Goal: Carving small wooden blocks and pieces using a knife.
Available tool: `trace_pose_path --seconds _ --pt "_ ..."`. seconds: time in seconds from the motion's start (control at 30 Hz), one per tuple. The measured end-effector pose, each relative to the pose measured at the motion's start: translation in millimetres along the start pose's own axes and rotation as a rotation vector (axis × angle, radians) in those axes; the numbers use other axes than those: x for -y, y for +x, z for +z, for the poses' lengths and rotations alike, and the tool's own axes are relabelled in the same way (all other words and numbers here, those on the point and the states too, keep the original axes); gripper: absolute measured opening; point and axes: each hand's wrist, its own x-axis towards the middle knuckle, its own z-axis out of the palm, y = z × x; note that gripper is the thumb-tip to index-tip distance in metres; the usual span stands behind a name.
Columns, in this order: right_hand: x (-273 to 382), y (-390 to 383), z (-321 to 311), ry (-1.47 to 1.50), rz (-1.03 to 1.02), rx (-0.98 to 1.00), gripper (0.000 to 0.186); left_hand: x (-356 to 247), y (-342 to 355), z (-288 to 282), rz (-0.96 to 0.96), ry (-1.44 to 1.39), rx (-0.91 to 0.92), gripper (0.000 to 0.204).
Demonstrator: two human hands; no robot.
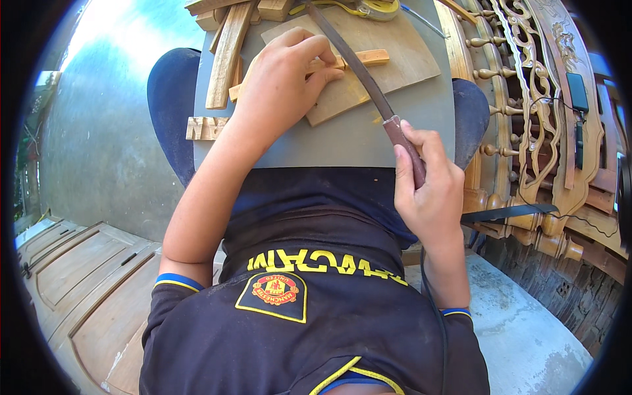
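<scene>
My left hand is closed on a slim wooden strip, pinning it against a flat wooden board. The strip's right end sticks out past my fingertips, and its middle is partly hidden by them. My right hand grips the brown handle of a long, flat, dark file. The file slants up and to the left across the strip, just right of my left fingers. Whether its blade touches the wood I cannot tell.
Under the board is a grey work surface between my knees. Several wood pieces and a notched block lie at its left. A yellow tape measure sits at the far edge. Carved wooden furniture stands right; panelled doors lie lower left.
</scene>
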Motion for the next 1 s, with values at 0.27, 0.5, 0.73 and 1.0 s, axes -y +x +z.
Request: trace_pose_path --seconds 0.27,0.5,0.73,1.0 --pt "3 3 16 -0.127 -0.081 -0.029 0.028 3 1 3 -0.015 0.036 -0.030 0.024" --pt "8 1 23 -0.279 -0.046 0.041 0.026 2 -3 5 -0.011 0.109 -0.020 0.018" --pt "-1 -12 17 -0.324 -0.103 0.070 0.041 3 -4 16 -0.032 0.183 -0.116 0.019" --pt "-6 -11 14 -0.310 -0.092 0.051 0.037 4 -4 11 -0.030 0.122 -0.042 0.020"
